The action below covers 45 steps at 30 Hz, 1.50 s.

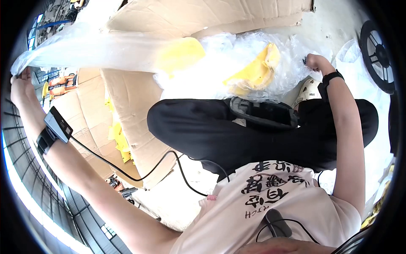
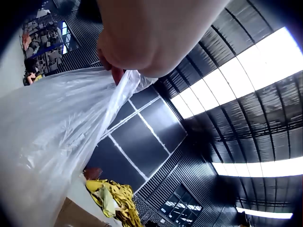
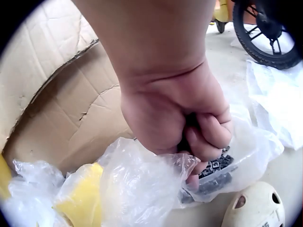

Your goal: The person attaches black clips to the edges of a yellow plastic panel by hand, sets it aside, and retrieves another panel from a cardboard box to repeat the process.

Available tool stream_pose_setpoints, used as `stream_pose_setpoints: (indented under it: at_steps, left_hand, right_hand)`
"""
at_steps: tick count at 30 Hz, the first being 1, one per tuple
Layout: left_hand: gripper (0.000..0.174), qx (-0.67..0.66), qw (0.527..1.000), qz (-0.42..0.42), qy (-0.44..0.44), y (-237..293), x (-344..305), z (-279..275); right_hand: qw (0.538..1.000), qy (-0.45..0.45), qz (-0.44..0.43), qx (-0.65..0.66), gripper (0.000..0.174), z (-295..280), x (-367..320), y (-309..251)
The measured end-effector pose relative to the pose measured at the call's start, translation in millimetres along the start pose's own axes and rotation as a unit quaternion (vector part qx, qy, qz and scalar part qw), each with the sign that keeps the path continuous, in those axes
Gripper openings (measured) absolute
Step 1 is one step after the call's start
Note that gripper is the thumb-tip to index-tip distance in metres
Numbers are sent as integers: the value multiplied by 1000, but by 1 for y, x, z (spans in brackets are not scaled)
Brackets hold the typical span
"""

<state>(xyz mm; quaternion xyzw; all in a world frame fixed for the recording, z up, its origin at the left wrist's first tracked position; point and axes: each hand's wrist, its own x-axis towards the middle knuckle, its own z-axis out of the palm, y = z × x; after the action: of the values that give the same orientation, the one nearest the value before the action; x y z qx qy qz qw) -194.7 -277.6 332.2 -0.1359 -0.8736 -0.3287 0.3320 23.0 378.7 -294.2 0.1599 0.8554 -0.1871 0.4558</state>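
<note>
My left hand [image 1: 22, 89] is raised at the far left of the head view and grips the gathered end of a long clear plastic bag [image 1: 105, 48]. The bag stretches from that hand toward a yellow piece [image 1: 182, 54] lying in plastic. Another curved yellow piece [image 1: 253, 76], wrapped in clear film, lies near my knees. My right hand [image 3: 199, 123] reaches down into a small clear bag [image 3: 258, 146] of small black parts [image 3: 220, 165]. Its fingers are curled over the parts, with something black between them; the fingertips are partly hidden.
Large cardboard sheets [image 1: 220, 16] lie beyond the plastic, with more cardboard [image 1: 131, 122] at the left. A black spoked wheel [image 1: 376, 57] stands at the right. A cream shoe [image 3: 255, 208] is close to the parts bag. A black cable [image 1: 127, 174] runs from my left wrist.
</note>
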Motion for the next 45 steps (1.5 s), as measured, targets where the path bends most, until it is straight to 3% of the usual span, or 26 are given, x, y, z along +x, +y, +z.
stream_pose_setpoints:
  at_steps: [1,2,3,4,10,12,13,14,16,17,18,20,21,23,25,26,27,29,30,33,35,37,39,43,44,45]
  left_hand:
    - [34,19,997,0,-78,3,-11,1]
    - [38,104,973,73,-193,-8,-11,-20]
    - [37,132,965,94,-208,-6,-10,-29]
    - [36,142,969,98,-179,-6,-7,-34]
    - [40,80,982,141,102,41,-8,16]
    - [44,93,982,145,80,47,-34,57]
    - [46,131,982,136,9,44,-54,85]
    - [43,209,959,156,-109,40,-88,109]
    - [44,266,895,151,-326,12,-162,156]
    - [40,323,839,98,-426,-6,-195,173]
    - [38,311,818,30,-482,-40,-223,185]
    - [41,229,734,-89,-633,-151,-273,189]
    - [43,223,657,-197,-693,-164,-291,190]
    - [48,226,534,-350,-735,-140,-305,191]
    - [53,256,498,-383,-735,-109,-292,188]
    - [51,276,527,-347,-725,-104,-277,183]
    - [41,327,518,-329,-719,-61,-253,190]
    - [32,351,555,-240,-715,-13,-221,197]
    - [34,295,625,-197,-695,9,-215,204]
    - [38,57,759,-26,-648,40,-225,258]
    - [34,-3,780,34,-625,43,-256,301]
    - [31,63,744,100,-658,21,-286,338]
    - [31,185,700,269,-635,-24,-315,351]
    - [32,177,660,-59,-728,-177,-362,339]
    - [32,279,513,-75,-808,-206,-357,339]
    - [32,371,349,-88,-856,-180,-343,342]
  right_hand:
    - [999,-23,2,-34,18,-12,-9,-6]
    - [997,-45,4,-67,13,-20,-14,-11]
    - [997,-47,0,-54,11,-26,-14,-13]
    - [998,-13,-33,-58,16,-31,-18,-8]
    - [995,-24,-73,-61,17,-52,-42,-18]
    - [959,62,-199,-191,21,-58,-54,-30]
    - [958,47,-192,-206,16,-66,-76,-43]
    - [960,47,-190,-200,16,-66,-95,-48]
    - [943,181,-251,-121,17,-64,-134,-53]
    - [945,180,-246,-117,17,-66,-155,-56]
    - [932,204,-278,-112,17,-68,-176,-59]
    - [911,241,-321,-99,15,-69,-222,-65]
    - [904,256,-331,-91,13,-70,-244,-68]
    - [919,186,-322,-132,13,-83,-282,-73]
    - [884,251,-389,-57,12,-73,-300,-68]
    - [886,243,-391,-54,12,-73,-306,-69]
    - [889,245,-385,-43,12,-74,-311,-71]
    - [893,244,-378,-27,12,-76,-315,-77]
    - [874,280,-397,-28,13,-75,-316,-81]
    - [847,290,-445,-14,18,-76,-324,-93]
    - [846,273,-458,-19,19,-77,-330,-101]
    - [871,215,-441,-36,19,-80,-337,-107]
    - [891,163,-420,-47,19,-77,-333,-100]
    - [880,177,-440,39,17,-63,-312,-84]
    - [877,175,-444,45,16,-63,-306,-84]
    - [876,176,-445,50,15,-65,-304,-85]
